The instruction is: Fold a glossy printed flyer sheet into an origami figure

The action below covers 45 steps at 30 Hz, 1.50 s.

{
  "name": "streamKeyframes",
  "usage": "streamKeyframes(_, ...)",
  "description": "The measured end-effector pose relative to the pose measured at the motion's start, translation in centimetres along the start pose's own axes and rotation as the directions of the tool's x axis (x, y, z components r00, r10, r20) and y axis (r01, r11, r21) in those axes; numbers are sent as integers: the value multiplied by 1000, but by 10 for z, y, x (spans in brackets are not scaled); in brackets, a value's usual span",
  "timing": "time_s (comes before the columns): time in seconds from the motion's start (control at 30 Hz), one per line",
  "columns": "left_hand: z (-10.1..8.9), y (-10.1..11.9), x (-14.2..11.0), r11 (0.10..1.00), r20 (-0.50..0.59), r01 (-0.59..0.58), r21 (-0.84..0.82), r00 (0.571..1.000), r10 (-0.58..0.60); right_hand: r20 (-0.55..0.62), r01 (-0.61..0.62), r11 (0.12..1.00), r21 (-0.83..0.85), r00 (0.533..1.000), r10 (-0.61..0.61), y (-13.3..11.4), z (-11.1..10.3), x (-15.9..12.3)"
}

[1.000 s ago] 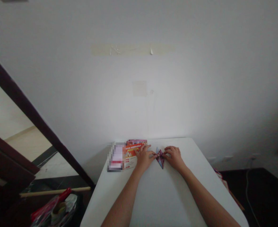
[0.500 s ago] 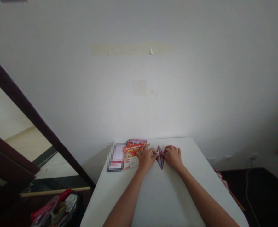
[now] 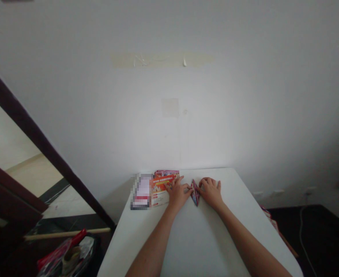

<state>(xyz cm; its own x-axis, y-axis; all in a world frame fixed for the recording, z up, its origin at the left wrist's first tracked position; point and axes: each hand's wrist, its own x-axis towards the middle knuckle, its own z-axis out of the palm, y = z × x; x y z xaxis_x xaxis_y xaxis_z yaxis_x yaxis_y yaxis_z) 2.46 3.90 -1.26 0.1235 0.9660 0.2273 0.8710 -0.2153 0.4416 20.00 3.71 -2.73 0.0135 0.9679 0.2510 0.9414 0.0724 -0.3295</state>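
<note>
A small diamond-shaped piece of folded paper [image 3: 195, 197], printed in pink, red and blue, lies on the white table [image 3: 198, 238]. My left hand [image 3: 178, 194] grips its left edge with thumb and index finger, while the other fingers spread over an orange and white leaflet [image 3: 160, 197]. From the other side, my right hand [image 3: 212, 193] pinches the right edge of the paper, its remaining fingers bent. The fingertips cover part of both edges.
More printed sheets [image 3: 166, 172] lie behind the leaflet. A blurred-out, phone-like rectangle [image 3: 142, 192] is at the table's left edge. The wall [image 3: 210, 134] rises right behind the table. A bag-lined bin [image 3: 77, 254] stands on the floor at left.
The folded paper's upper tip sits slightly lower, and the paper looks flatter and turned a little. Both hands stay in nearly the same place, with small finger shifts.
</note>
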Motion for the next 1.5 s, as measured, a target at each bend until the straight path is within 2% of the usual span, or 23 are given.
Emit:
streamKeyframes(0.23,1,4,6,1000,-26,25,-1,999,-25,23,1,999,43,1000,-2,0,-3,0)
streamKeyframes(0.5,0,5,7,1000,0,24,-17,1000,-24,37,-19,996,90,999,16,1,-3,3)
streamKeyframes(0.8,-2,4,8,999,36,41,36,998,-42,25,-11,993,120,1000,8,0,-4,2)
streamKeyframes(1.03,-1,5,9,998,24,-30,52,999,29,55,-45,985,166,998,36,1,-3,5)
streamKeyframes(1.27,-3,4,9,999,50,24,44,998,-26,57,-44,986,158,998,35,0,-2,5)
streamKeyframes(1.5,-4,7,9,999,44,11,38,999,-13,45,-25,991,132,999,19,-2,-2,1)
